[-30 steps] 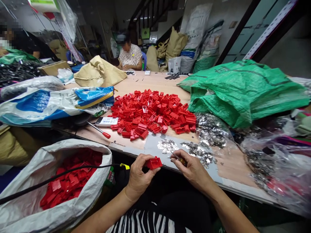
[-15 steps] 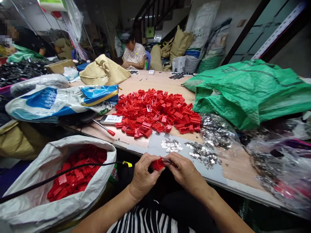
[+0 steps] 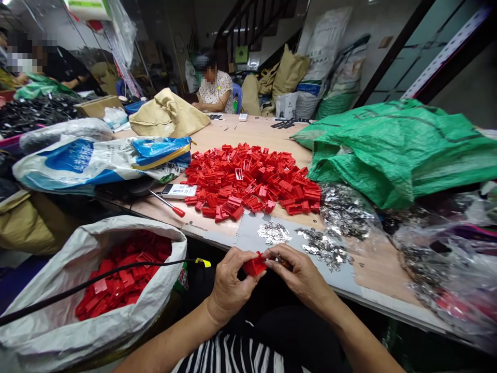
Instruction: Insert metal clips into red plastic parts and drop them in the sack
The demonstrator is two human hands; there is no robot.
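My left hand (image 3: 230, 284) is closed round a small red plastic part (image 3: 254, 266) just below the table's front edge. My right hand (image 3: 301, 274) pinches a thin tool (image 3: 280, 260) with a dark handle, its tip at the red part. The two hands touch at the part. On the table ahead lies a heap of the same red parts (image 3: 250, 178). Small shiny metal pieces (image 3: 275, 232) lie in little piles right above my hands.
A white sack (image 3: 50, 331) holding red parts (image 3: 124, 274) stands at my lower left, a black cable (image 3: 97, 285) across it. A green bag (image 3: 392, 150), clear bags of metal pieces (image 3: 446, 269), a blue-white sack (image 3: 97, 163) and a red-tipped screwdriver (image 3: 167, 204) crowd the table. Two other people sit farther back.
My right hand has come left from the metal pieces to the red part, bringing the tool's tip against it. The left hand has kept hold of the part.
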